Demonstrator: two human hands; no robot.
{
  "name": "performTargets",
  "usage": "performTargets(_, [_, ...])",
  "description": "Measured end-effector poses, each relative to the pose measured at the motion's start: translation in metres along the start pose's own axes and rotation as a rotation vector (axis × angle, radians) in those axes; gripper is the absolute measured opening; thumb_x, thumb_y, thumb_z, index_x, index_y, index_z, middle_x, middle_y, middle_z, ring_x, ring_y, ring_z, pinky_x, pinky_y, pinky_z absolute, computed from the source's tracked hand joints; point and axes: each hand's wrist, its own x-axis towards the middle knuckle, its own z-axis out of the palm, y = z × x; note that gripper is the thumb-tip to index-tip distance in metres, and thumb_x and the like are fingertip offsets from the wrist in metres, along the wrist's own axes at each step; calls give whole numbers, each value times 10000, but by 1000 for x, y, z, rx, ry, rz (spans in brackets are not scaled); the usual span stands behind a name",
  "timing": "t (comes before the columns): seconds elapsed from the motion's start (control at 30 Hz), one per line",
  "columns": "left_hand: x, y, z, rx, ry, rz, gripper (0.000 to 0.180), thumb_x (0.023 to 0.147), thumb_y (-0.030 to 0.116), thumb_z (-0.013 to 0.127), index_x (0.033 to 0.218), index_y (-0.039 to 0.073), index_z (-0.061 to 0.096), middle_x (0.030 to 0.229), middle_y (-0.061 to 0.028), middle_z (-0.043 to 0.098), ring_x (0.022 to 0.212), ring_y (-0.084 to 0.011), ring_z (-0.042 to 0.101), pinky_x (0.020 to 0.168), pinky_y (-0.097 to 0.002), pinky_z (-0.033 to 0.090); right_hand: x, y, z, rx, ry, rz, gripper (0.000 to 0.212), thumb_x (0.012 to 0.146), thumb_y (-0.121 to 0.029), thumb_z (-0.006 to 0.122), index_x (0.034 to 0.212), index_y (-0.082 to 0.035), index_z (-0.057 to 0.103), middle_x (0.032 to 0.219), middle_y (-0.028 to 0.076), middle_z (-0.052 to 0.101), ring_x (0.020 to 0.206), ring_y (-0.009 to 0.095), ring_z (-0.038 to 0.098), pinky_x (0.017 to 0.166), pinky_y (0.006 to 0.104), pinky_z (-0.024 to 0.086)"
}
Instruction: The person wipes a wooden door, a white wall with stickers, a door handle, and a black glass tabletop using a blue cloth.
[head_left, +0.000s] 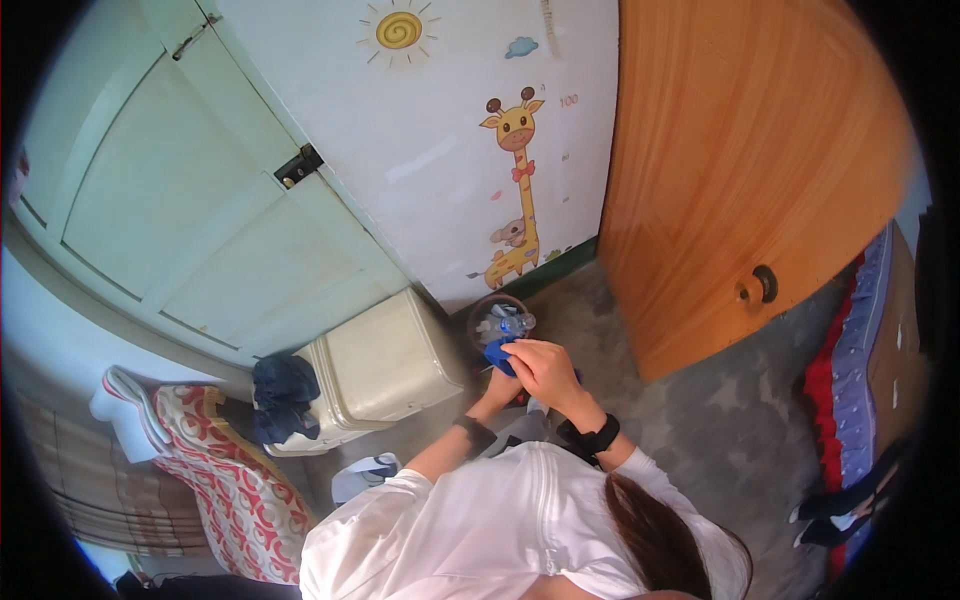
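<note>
In front of my body, a small piece of blue cloth (pixel 498 354) is bunched up between my two hands. My right hand (pixel 545 368) pinches its upper part, with the fingers closed and bent. Below and to the left, my left hand (pixel 498 388) closes on the lower part of the same cloth; its fingers are partly hidden. Just beyond them on the floor stands a round bin (pixel 472 325), with a clear plastic bottle (pixel 515 325) and other crumpled clear plastic in it. Dark bands circle both my wrists.
A cream chest (pixel 390 350) stands at the left, with dark clothing (pixel 284 398) on its end. Beside it is a red-patterned cloth (pixel 225 465). An orange wooden door (pixel 740 190) stands at the right; a bed edge with red and blue fabric (pixel 850 370) lies beyond.
</note>
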Motion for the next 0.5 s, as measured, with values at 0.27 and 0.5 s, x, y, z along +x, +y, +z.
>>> performTargets(0.27, [56,10,-9,-368,8,-453,299,851,174,495,1100,8,499,922,-40,568,826,-121,499,766,-258,408,62,59,-32,-187,176,19,149,745,-33,558,886,-10,602,855,140,614,780,291,595,683,330,476])
performTargets(0.5, [137,52,-22,-97,6,-386,345,848,280,526,1033,-11,521,875,-33,566,768,-106,483,709,-254,407,123,103,-52,-177,417,153,175,830,-46,496,981,0,570,919,159,606,830,272,604,709,295,463])
